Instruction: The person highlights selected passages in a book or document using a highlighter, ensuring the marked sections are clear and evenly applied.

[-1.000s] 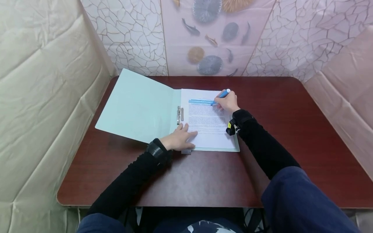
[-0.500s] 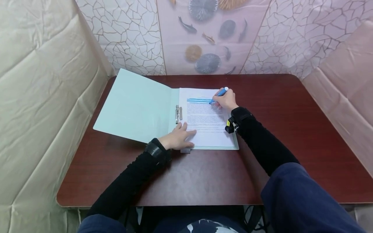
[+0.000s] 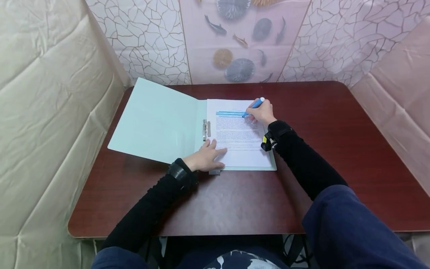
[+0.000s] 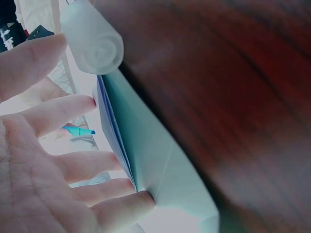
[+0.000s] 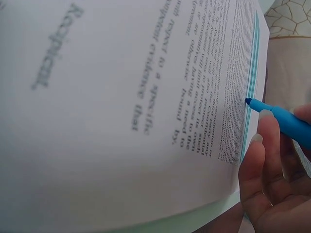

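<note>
My right hand (image 3: 263, 112) pinches a blue highlighter (image 3: 258, 102) between thumb and fingers. Its dark blue tip touches the printed sheet (image 3: 242, 157) near the right part of several blue strokes (image 3: 230, 113) across the top lines of text. The sheet lies in an opened mint-green folder (image 3: 158, 119), on its right side. My left hand (image 3: 205, 157) rests with spread fingers on the sheet's lower left corner, below the metal clip (image 3: 205, 130). In the left wrist view, the fingertips are right at the edge of the stacked paper (image 4: 114, 131), and the highlighter (image 4: 80, 131) shows between the fingers.
A whitish translucent cylindrical piece (image 4: 95, 41) lies at the folder's lower edge, beside the left thumb. Under everything is a dark red-brown wooden table (image 3: 336, 142). Cream cloth (image 3: 50, 112) hangs at the left, pinkish cloth (image 3: 396, 86) at the right, and patterned panels (image 3: 235, 45) stand behind.
The head view has shifted slightly, so table and folder appear a little higher. The left hand keeps its place on the sheet; the highlighter tip stays near the right part of the strokes.
</note>
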Demonstrator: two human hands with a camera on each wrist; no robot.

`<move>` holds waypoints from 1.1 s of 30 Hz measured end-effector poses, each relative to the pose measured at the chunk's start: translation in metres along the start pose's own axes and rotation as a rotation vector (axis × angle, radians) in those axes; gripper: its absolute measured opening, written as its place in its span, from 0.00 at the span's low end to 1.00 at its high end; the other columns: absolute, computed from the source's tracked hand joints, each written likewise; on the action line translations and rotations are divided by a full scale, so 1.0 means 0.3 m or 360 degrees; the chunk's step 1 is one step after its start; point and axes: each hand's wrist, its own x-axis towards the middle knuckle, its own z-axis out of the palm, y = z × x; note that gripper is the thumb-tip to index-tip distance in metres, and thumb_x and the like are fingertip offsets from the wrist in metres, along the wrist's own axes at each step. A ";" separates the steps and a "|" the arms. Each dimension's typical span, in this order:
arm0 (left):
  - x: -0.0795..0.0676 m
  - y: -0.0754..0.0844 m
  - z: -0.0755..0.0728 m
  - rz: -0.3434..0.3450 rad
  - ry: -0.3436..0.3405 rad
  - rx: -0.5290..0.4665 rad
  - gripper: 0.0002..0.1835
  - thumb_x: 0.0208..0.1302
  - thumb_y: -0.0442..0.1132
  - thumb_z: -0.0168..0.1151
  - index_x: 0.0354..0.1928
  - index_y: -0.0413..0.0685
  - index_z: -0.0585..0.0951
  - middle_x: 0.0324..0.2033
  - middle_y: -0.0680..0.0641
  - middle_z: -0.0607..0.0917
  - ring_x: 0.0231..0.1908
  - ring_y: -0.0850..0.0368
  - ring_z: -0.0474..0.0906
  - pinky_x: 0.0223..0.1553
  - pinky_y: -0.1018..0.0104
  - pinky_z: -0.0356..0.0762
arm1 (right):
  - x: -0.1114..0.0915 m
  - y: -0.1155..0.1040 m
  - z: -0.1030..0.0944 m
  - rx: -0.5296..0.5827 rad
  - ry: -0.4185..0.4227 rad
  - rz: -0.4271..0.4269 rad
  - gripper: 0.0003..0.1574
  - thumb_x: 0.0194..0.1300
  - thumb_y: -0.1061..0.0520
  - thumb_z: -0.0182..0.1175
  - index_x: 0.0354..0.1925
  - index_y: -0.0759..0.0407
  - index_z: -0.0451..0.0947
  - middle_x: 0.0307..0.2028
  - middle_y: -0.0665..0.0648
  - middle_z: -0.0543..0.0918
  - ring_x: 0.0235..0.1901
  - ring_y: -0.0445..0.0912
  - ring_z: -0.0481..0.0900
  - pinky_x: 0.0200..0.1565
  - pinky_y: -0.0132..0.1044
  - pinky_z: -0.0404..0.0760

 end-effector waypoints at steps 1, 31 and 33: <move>0.000 0.000 0.000 -0.0003 0.0000 -0.0004 0.34 0.68 0.50 0.57 0.72 0.48 0.62 0.73 0.28 0.48 0.75 0.35 0.39 0.75 0.47 0.37 | 0.001 0.000 -0.001 -0.0002 -0.0002 -0.0003 0.06 0.60 0.58 0.62 0.35 0.60 0.77 0.36 0.68 0.86 0.24 0.49 0.86 0.28 0.37 0.82; -0.002 0.005 0.003 -0.0050 -0.0009 -0.0043 0.34 0.68 0.50 0.57 0.73 0.51 0.61 0.73 0.28 0.46 0.74 0.32 0.37 0.74 0.45 0.41 | -0.014 0.000 -0.018 -0.0029 0.0001 0.0011 0.06 0.60 0.58 0.61 0.36 0.60 0.77 0.37 0.69 0.86 0.26 0.52 0.86 0.30 0.41 0.82; -0.003 0.006 0.002 -0.0052 -0.0009 -0.0045 0.34 0.68 0.50 0.57 0.73 0.51 0.61 0.73 0.28 0.45 0.74 0.32 0.37 0.74 0.45 0.41 | -0.013 -0.002 -0.020 -0.0025 0.0000 -0.0002 0.06 0.60 0.58 0.61 0.36 0.60 0.77 0.37 0.70 0.86 0.25 0.51 0.86 0.30 0.40 0.82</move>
